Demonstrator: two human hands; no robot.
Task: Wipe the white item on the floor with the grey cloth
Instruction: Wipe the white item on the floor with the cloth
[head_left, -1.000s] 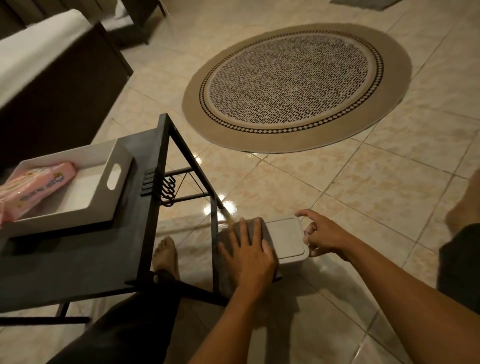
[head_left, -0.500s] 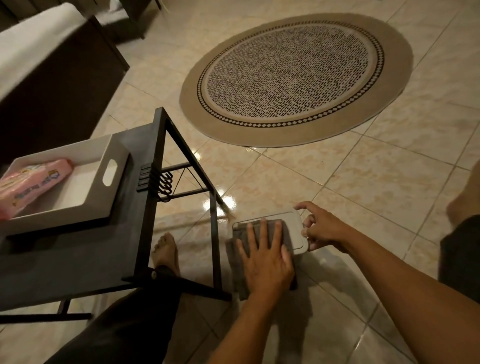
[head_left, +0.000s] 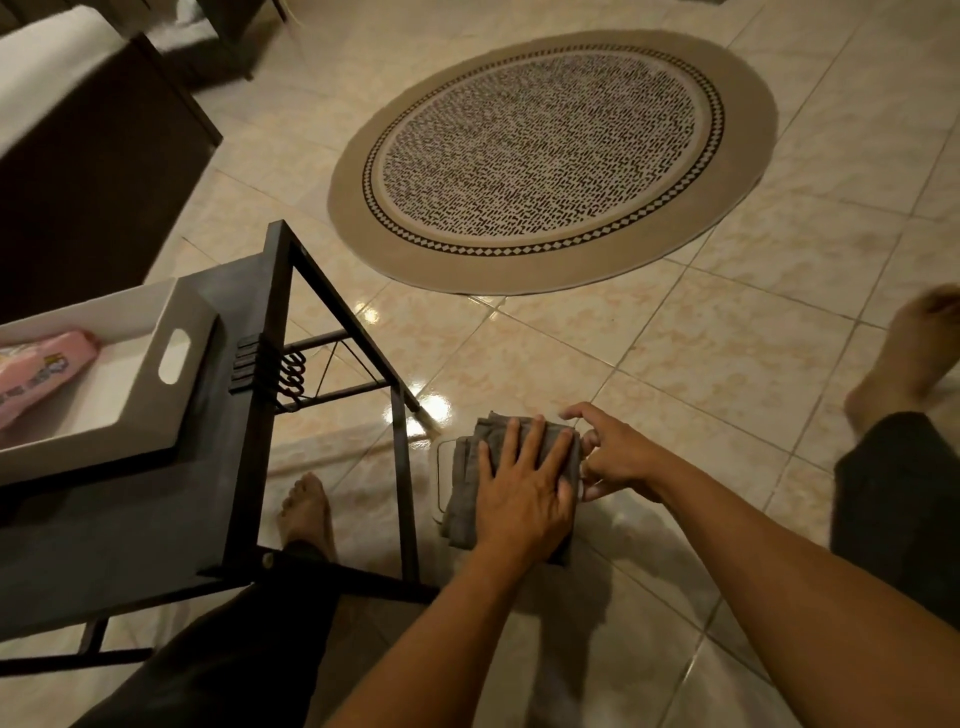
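Note:
A flat white item (head_left: 442, 470) lies on the tiled floor beside the black table's leg, and only its left edge shows. A folded grey cloth (head_left: 465, 483) covers nearly all of it. My left hand (head_left: 522, 491) presses flat on the cloth with fingers spread. My right hand (head_left: 615, 457) grips the item's right edge with curled fingers, thumb and fingertips at the cloth's right side.
A black metal side table (head_left: 249, 431) stands at left, carrying a white tray (head_left: 150, 384) with a pink packet (head_left: 36, 374). A round patterned rug (head_left: 550, 156) lies beyond. My bare feet (head_left: 306, 512) and knees flank the item. A dark bed frame (head_left: 88, 171) is at far left.
My left hand slid the grey cloth rightward across the white item, from its left part to covering almost all of it. My right hand stayed at the right edge.

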